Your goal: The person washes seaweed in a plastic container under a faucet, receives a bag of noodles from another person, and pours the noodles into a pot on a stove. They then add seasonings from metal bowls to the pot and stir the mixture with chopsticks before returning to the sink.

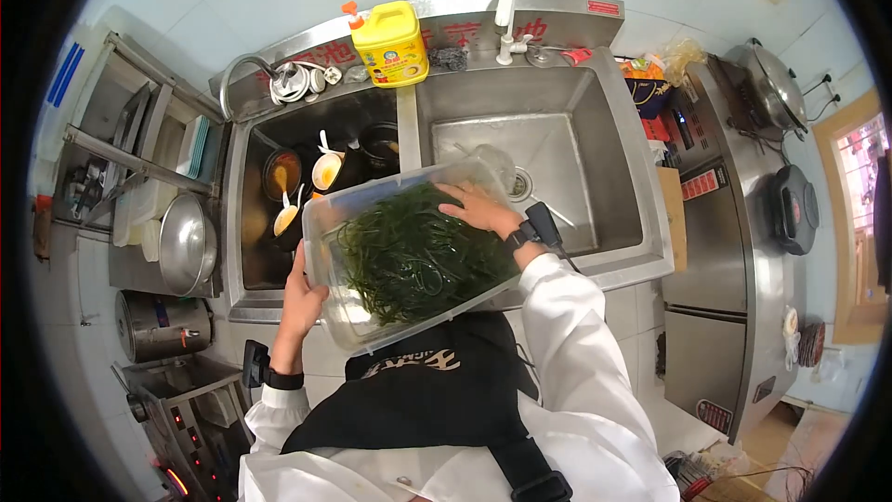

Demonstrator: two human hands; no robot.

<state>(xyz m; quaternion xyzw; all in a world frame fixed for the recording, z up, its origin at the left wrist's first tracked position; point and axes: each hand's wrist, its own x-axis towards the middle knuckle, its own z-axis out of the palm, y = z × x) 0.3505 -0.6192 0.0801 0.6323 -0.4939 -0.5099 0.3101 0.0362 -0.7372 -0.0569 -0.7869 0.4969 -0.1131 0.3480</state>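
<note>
A clear plastic tub (358,336) is held tilted over the front edge of the sink. Inside it lies a heap of wet, dark green strands (409,251) that look like shredded seaweed. My left hand (299,302) grips the tub's left side, thumb at the wall and the other fingers partly hidden. On the upper right of the strands rests my right hand (478,209), its fingers stretched out and touching them. Behind the tub, partly covered by it, a clear round item (495,165) sits near the drain (520,184) of the right basin.
The left basin (372,104) holds dirty bowls (327,170) with white spoons. A yellow detergent jug (390,45) and a white faucet (506,23) stand along the sink's back ledge. Shelving with a metal basin (188,244) is at left, a steel refrigerator (706,307) at right.
</note>
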